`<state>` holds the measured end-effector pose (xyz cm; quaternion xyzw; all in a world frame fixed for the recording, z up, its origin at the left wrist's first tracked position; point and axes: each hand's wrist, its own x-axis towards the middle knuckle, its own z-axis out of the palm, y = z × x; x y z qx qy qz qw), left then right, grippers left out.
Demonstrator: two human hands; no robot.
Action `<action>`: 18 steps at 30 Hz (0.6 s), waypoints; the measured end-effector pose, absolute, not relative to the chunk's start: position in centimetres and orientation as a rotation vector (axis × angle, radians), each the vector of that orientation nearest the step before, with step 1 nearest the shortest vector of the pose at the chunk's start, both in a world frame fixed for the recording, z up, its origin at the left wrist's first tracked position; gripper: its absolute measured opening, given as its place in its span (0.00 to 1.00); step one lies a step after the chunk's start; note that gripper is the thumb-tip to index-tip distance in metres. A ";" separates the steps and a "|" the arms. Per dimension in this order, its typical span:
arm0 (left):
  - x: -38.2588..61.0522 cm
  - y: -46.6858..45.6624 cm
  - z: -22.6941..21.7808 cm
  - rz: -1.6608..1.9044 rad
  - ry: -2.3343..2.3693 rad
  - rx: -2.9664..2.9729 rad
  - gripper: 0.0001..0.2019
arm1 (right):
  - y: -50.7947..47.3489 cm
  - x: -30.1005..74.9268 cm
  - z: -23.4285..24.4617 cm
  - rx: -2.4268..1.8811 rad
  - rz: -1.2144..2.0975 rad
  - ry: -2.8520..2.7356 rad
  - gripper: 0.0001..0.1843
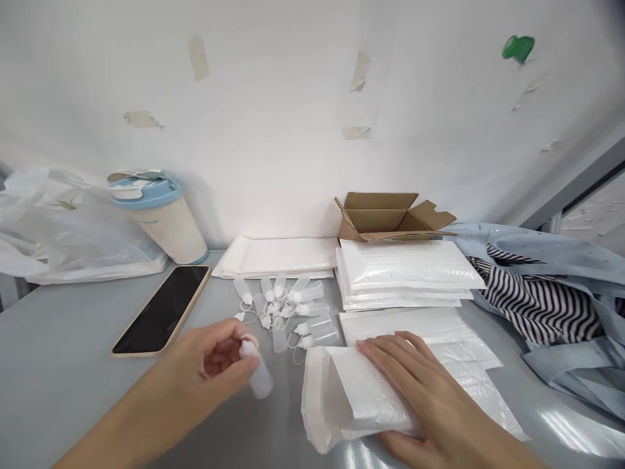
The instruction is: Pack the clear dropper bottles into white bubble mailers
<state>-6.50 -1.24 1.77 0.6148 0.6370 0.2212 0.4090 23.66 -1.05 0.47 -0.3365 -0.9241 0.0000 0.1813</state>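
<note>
Hard to make out at the small bottle (258, 376): blurred, with the top end hidden behind the fingertips of the left hand (215, 365), so cannot tell whether capped. Cut off at the lower edge on both forearms. Covered in part by the right hand (415, 391), the white padded mailer (351, 397); cannot tell whether anything lies inside. Looks translucent and whitish, short and round-bodied, tilted with its base down and to the right, just above the grey table (58, 365). Pinched at its upper end between thumb and fingers of the left hand, just left of the mailer and in front of the heap of small bottles (297, 312), themselves clear plastic with white tips and loose tethered caps. Lies flat on the mailer, palm down, fingers stretched out and gripping nothing; open mouth of the mailer turned left toward the bottle. Held apart from each other, with that mouth between. Further back: a dark phone (163, 309) face up at the left, a cup (161, 218) with a blue lid, a crumpled plastic bag (58, 228), an open cardboard box (390, 218) against the wall, a stack of mailers (405, 273) before it, and striped cloth (537, 299) at the right, partly out of frame.
</note>
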 end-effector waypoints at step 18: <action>-1.5 -3.6 -3.1 1.065 1.124 2.615 0.09 | -2.0 23.4 -0.6 -0.957 0.170 -2.515 0.30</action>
